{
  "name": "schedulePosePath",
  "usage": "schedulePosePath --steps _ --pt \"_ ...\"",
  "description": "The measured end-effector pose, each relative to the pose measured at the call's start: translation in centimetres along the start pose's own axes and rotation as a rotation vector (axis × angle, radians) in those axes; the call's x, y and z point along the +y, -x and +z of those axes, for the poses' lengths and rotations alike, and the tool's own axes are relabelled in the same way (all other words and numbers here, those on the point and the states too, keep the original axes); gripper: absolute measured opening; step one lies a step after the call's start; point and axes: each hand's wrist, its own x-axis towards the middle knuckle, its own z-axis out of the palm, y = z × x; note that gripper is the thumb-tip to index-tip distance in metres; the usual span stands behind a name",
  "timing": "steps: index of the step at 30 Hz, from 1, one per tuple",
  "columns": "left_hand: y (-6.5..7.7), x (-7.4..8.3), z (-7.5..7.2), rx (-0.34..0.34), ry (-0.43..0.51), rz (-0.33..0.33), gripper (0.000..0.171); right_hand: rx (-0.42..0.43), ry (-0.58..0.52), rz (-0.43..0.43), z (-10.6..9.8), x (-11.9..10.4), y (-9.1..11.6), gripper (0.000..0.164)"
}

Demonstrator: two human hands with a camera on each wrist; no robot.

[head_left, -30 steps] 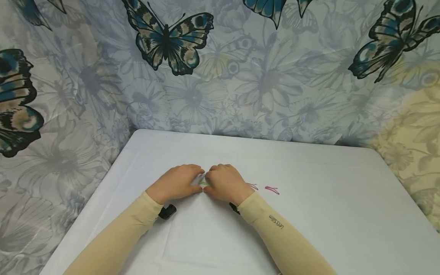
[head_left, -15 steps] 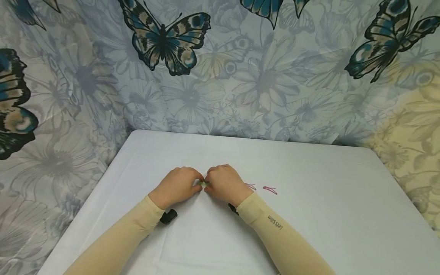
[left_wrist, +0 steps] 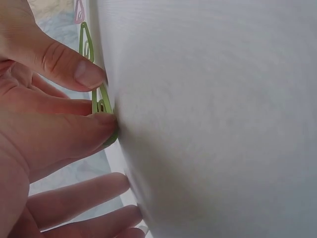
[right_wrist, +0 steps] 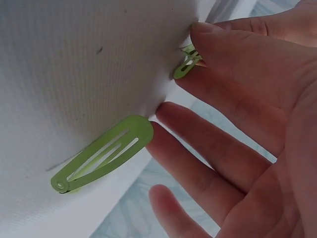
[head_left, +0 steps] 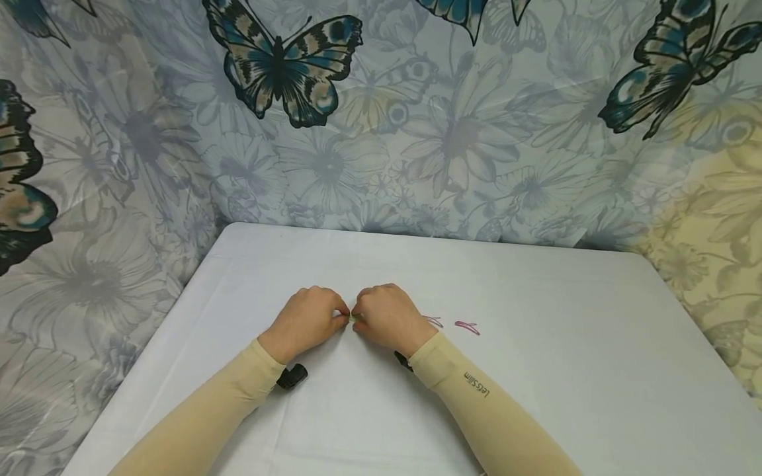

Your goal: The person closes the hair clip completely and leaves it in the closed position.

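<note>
A green snap hair clip (left_wrist: 101, 101) is pinched between both hands. My left hand (head_left: 306, 320) holds one end between thumb and index finger, its other fingers spread in the left wrist view. My right hand (head_left: 389, 317) pinches the opposite end, the thumb and index fingertips covering much of the clip in the right wrist view. A second green hair clip (right_wrist: 104, 153) lies on the white cloth near the right hand's lower fingers. Farther right in the head view are a pink hair clip (head_left: 467, 328) and another pinkish clip (head_left: 433, 322) close to the right wrist.
The white-covered table (head_left: 536, 383) spreads out around the hands. Behind it hangs a butterfly-and-flower patterned cloth (head_left: 464, 132). A black wrist camera (head_left: 292, 377) sits under the left wrist, just above the table.
The left thumb and fingers, held apart around the green hair clip a second ago, have come together and pinch it. The right hand stays nearly in place; the pink clips have not moved.
</note>
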Motion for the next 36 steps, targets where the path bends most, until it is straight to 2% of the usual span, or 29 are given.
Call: schedulePosePath --steps 5,10,15,23,28,36 --pt "0.0 -0.1 -0.1 0.007 0.008 0.001 0.005 -0.011 -0.017 0.007 -0.1 0.0 0.0 0.008" --pt "0.0 -0.4 -0.3 0.002 0.057 -0.006 0.005 -0.028 -0.048 0.027 -0.2 0.0 0.1 0.004" --pt "0.0 -0.5 -0.7 0.011 0.072 0.02 0.004 -0.002 -0.059 0.027 -0.2 0.1 0.1 0.002" --pt "-0.1 -0.7 -1.4 0.016 0.031 0.034 0.008 0.064 -0.044 -0.007 -0.1 0.3 -0.1 0.001" --pt "0.0 -0.7 -1.5 0.016 0.0 0.032 0.012 0.076 -0.008 -0.022 -0.2 0.2 -0.2 0.008" --pt "-0.1 -0.7 -1.6 0.009 0.003 0.05 0.014 0.106 -0.01 -0.033 -0.5 0.0 -0.2 0.006"
